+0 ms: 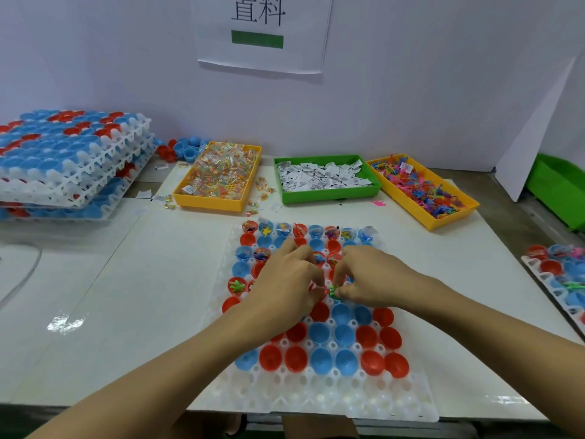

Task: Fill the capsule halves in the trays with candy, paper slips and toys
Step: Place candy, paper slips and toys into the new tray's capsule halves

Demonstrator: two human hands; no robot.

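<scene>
The right hand [364, 274] hovers over the middle of the white tray [316, 397], its thumb and forefinger pinched on a small green toy [332, 291] just above a capsule half. The left hand [285, 280] sits close beside it, fingers curled, its fingertips nipping a thin red piece [319, 289] right next to the green toy; what that piece is cannot be told. Both forearms reach in from the near edge.

Beneath the hands the tray holds rows of red and blue capsule halves [319, 337]. Those in the far rows carry toys and slips, and those in the near rows lie open and bare. The nearest rows of the tray have vacant sockets.

Beyond the tray, on the white surface [142, 280], stand three bins in a line: a yellow bin of wrapped candy [218, 175] on the left, a green bin of paper slips [326, 179] in the middle, and a yellow bin of coloured toys [424, 191] on the right. A few candies lie loose around the first bin. A stack of trays with capsule halves [69, 163] stands at the far left, with loose halves behind it. Another partly filled tray [557, 280] shows at the right edge. A paper sign [262, 30] hangs on the wall.
</scene>
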